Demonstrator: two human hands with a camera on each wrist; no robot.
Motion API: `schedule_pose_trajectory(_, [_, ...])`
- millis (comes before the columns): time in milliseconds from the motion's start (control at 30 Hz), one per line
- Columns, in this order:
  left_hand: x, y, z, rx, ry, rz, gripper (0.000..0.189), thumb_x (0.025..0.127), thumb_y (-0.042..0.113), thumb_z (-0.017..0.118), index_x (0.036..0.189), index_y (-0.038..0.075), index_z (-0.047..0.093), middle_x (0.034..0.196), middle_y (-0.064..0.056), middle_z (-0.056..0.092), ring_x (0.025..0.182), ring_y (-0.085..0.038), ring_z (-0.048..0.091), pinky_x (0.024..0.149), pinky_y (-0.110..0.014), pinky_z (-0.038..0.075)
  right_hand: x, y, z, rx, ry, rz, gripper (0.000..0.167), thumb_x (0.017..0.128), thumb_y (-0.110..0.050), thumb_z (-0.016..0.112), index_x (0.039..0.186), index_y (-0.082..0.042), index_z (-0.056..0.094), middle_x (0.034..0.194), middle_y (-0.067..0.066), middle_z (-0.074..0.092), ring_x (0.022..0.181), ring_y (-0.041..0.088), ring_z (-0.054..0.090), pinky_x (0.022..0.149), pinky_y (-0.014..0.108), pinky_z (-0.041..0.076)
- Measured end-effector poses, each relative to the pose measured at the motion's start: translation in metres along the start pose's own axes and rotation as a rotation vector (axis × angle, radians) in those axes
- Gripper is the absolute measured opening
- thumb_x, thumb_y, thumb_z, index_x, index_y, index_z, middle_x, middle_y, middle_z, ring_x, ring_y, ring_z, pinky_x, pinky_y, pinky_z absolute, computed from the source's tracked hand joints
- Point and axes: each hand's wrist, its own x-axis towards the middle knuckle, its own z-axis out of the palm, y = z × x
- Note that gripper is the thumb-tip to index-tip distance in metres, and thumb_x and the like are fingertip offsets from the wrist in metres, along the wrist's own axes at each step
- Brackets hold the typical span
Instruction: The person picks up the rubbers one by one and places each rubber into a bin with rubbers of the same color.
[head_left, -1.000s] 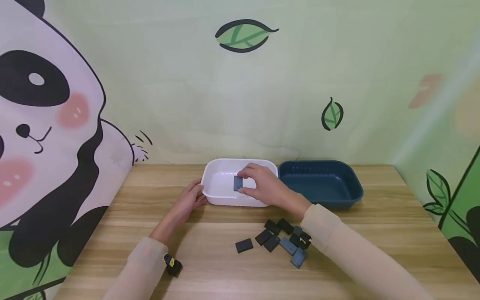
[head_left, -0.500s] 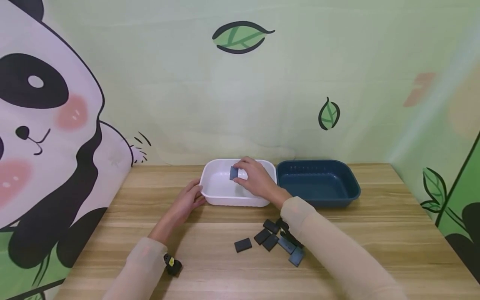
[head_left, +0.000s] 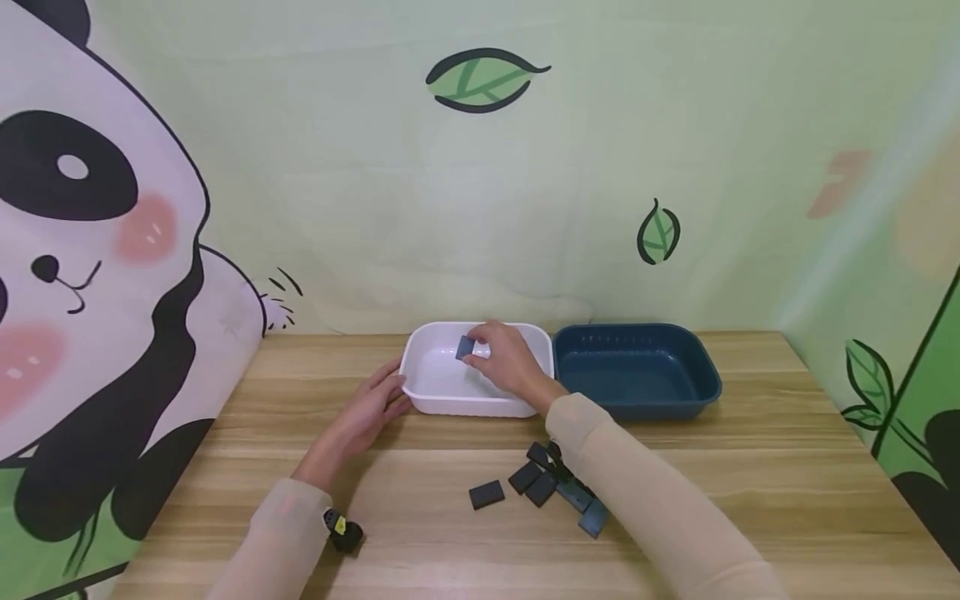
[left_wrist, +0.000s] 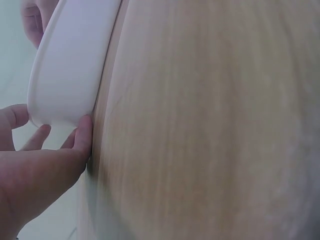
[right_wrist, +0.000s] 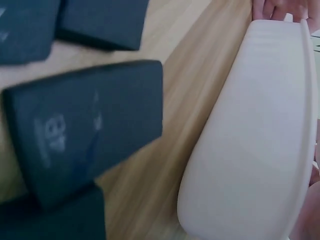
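Observation:
My right hand [head_left: 506,360] pinches a blue-grey eraser [head_left: 464,348] between thumb and fingers, over the inside of the white basin [head_left: 472,407]. In the left wrist view, my left hand [left_wrist: 42,175] touches the end of that basin with its fingertips against the outer wall, the thumb near the rim. Several dark erasers [head_left: 525,477] lie in a loose cluster before the basins, partly hidden by the right wrist; the right wrist view shows one dark eraser [right_wrist: 95,120] close up with a printed mark that looks like 4B.
A dark blue basin [head_left: 645,410] stands against the white one on its right. One black eraser [head_left: 487,495] lies apart, left of the cluster, and a blue one [head_left: 594,518] lies at its near edge. Behind the wooden table [head_left: 420,542] hangs a printed panda cloth [head_left: 360,167].
My right hand has moved the eraser slightly left and away from me over the white basin, and the eraser has tilted. The left hand keeps its place at the basin's end.

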Motion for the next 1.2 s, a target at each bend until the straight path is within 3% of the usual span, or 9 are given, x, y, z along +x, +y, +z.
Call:
schedule_pose_trajectory(367, [0.002,0.001,-0.001,0.001,0.010,-0.003,0.057,0.113,0.012,0.042,0.168,0.006,0.026,0.164,-0.022,0.038,0.144,-0.031,0.046,0.113,-0.036,0.049,0.009,0.008,0.017,-0.046,-0.018,0.001,0.035,0.094,-0.013,0.082,0.125,0.001,0.074,0.124,0.014,0.067,0.116,0.030,0.063,0.105,0.042,0.052])
schedule_pose_trajectory(667, [0.000,-0.005,0.000,0.021,-0.032,0.002,0.057,0.115,0.014,0.041,0.168,0.005,0.024,0.166,-0.023,0.034,0.148,-0.034,0.042,0.116,-0.039,0.046,0.009,0.012,0.018,-0.053,-0.075,-0.004,0.037,0.093,-0.012,0.081,0.125,0.003,0.073,0.121,0.014,0.065,0.113,0.030,0.062,0.103,0.043,0.052])
schedule_pose_trajectory(933, [0.002,-0.005,-0.003,0.021,-0.012,0.014,0.056,0.115,0.015,0.042,0.167,0.006,0.026,0.164,-0.024,0.035,0.147,-0.036,0.043,0.114,-0.037,0.048,0.015,0.019,0.025,-0.017,-0.089,-0.037,0.036,0.088,-0.016,0.087,0.116,0.002,0.075,0.108,0.013,0.071,0.100,0.026,0.063,0.093,0.041,0.054])
schedule_pose_trajectory(1200, [0.000,-0.001,-0.004,0.021,-0.034,0.020,0.057,0.114,0.012,0.042,0.168,0.005,0.024,0.165,-0.025,0.034,0.147,-0.036,0.043,0.114,-0.037,0.048,0.018,0.019,0.031,-0.028,-0.122,-0.021,0.036,0.089,-0.015,0.087,0.119,0.001,0.075,0.112,0.012,0.072,0.103,0.025,0.064,0.097,0.041,0.054])
